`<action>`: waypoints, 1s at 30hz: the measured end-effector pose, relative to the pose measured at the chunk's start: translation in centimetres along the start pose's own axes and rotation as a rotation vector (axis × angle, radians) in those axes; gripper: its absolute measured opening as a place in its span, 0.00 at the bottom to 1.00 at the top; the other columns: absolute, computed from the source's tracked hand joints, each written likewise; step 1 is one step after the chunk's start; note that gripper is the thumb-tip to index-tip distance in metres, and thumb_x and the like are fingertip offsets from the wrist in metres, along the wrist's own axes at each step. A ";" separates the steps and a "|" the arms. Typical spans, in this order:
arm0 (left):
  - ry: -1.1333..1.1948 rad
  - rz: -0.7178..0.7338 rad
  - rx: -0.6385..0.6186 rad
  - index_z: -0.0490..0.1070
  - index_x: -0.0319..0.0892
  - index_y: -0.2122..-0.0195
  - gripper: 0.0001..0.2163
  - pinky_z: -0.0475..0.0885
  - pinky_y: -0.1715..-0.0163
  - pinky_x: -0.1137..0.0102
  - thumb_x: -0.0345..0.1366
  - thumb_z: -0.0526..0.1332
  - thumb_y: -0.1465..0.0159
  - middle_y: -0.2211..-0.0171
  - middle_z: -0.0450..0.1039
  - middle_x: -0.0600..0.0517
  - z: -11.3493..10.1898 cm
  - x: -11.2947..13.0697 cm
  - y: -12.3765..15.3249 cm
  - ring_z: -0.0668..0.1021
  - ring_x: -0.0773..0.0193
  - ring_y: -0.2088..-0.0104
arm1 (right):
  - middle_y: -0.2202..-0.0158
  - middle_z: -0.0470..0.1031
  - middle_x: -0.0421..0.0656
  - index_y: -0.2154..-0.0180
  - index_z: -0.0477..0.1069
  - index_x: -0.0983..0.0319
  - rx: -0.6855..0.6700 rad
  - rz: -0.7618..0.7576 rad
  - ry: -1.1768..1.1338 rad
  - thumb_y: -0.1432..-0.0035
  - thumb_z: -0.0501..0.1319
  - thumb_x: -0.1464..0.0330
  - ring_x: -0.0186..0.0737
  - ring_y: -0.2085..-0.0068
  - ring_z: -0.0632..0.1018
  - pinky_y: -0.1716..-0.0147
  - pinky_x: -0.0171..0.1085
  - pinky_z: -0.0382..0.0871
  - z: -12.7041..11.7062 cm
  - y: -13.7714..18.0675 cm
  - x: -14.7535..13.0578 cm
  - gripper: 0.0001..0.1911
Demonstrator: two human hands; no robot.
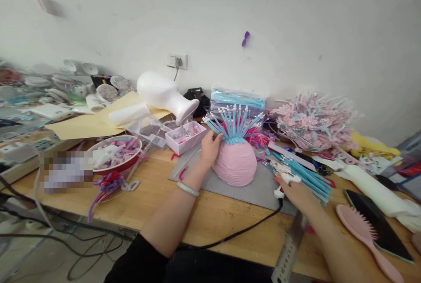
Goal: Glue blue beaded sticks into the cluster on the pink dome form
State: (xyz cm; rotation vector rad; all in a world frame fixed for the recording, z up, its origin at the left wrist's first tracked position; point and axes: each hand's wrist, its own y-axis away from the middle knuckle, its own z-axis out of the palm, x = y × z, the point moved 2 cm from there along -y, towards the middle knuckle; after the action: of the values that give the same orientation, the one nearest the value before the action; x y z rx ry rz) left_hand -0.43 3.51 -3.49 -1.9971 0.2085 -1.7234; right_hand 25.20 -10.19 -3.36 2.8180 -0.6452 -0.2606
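My left hand (210, 145) rests against the left side of a pink dome-shaped headpiece (235, 164) that carries a fan of blue bead-tipped sticks (232, 123); its fingers curl round the dome's edge. The dome stands on a grey mat (259, 188). My right hand (296, 191) lies further right, closed on a white glue gun (284, 179) whose black cord (243, 230) trails toward the table's front edge. A bundle of loose blue sticks (309, 175) lies just beyond that hand.
A white foam mannequin head (164, 92) lies on its side at the back. Also on the table are a pink box of small parts (186, 136), a red bowl of trimmings (115, 153), a pile of pink ornaments (312, 120), a pink hairbrush (365, 232) and a metal ruler (289, 248).
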 end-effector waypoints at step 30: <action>-0.093 0.021 -0.083 0.61 0.41 0.79 0.08 0.62 0.71 0.73 0.33 0.58 0.45 0.79 0.66 0.56 -0.2 1.7 -0.1 0.68 0.68 0.75 | 0.65 0.78 0.44 0.47 0.64 0.53 0.465 -0.622 0.202 0.37 0.41 0.63 0.44 0.67 0.77 0.72 0.37 0.64 -2.7 2.5 -15.7 0.22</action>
State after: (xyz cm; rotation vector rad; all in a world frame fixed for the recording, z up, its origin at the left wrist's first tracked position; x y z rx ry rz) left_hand -0.31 2.84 -1.94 -2.1215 0.2730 -1.6294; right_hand 10.90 -4.84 1.71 3.3569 0.2723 0.0901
